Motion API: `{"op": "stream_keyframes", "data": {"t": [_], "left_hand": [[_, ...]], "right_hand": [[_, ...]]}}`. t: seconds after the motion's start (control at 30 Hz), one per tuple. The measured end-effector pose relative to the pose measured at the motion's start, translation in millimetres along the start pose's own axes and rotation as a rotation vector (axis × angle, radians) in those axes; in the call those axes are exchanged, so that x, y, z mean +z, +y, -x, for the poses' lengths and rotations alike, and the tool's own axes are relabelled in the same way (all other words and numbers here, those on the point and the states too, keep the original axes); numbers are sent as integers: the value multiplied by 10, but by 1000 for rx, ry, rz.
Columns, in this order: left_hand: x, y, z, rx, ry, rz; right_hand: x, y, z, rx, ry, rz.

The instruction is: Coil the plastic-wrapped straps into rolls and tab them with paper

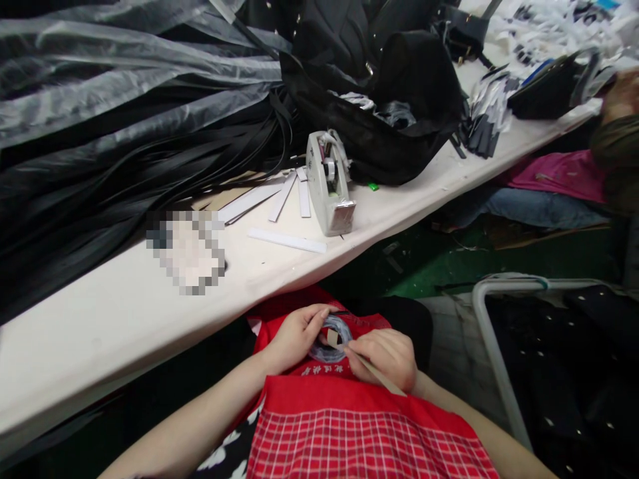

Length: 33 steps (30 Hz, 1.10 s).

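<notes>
My left hand [298, 334] grips the side of a coil [318, 353] of thin, bluish, translucent material, held over my lap. The fingers are closed around its left part, with the thumb on top. In my right hand [387, 352] a narrow beige strip [384, 378] is pinched between thumb and fingers. One end of it reaches into the coil's opening, and the other sticks out below the hand toward my body. A red apron [359, 392] with a checked lower part lies beneath both hands. What the coil is made of I cannot make out.
A tape dispenser [322, 206] stands on the white table [100, 332] with white strips [287, 240] beside it. Black straps [210, 166] and a black bag [419, 153] lie behind. A pale-rimmed bin [482, 313] of black pieces is at right. Another person's sleeve [616, 153] shows far right.
</notes>
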<state>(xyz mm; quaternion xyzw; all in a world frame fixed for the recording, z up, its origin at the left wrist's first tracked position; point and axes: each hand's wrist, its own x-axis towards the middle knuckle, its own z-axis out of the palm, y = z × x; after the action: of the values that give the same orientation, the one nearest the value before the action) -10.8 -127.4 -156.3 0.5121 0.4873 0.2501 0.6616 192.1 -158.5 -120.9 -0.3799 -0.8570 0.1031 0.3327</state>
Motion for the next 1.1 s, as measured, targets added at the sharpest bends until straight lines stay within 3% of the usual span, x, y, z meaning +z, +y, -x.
{"op": "stream_keyframes", "data": {"t": [0.2,0.5,0.67,0.8,0.93,1.1], "left_hand": [[12,-8,-1,-56,-6,36],[6,-40,7,-58,-2,39],[6,-34,5,17,10,-11],[31,16,8,117,63,-118],[60,41,1,143,58,-109],[56,-8,-22,110,44,-62]], "right_hand": [[-1,-35,-7,-34,11,-56],[-15,-47,61,-43,-105,-59],[110,-20,-1,89,-291,-22],[199,-4,-101,109,-388,31],[251,-20,-157,162,-328,140],[246,-32,-118,141,-251,86]]}}
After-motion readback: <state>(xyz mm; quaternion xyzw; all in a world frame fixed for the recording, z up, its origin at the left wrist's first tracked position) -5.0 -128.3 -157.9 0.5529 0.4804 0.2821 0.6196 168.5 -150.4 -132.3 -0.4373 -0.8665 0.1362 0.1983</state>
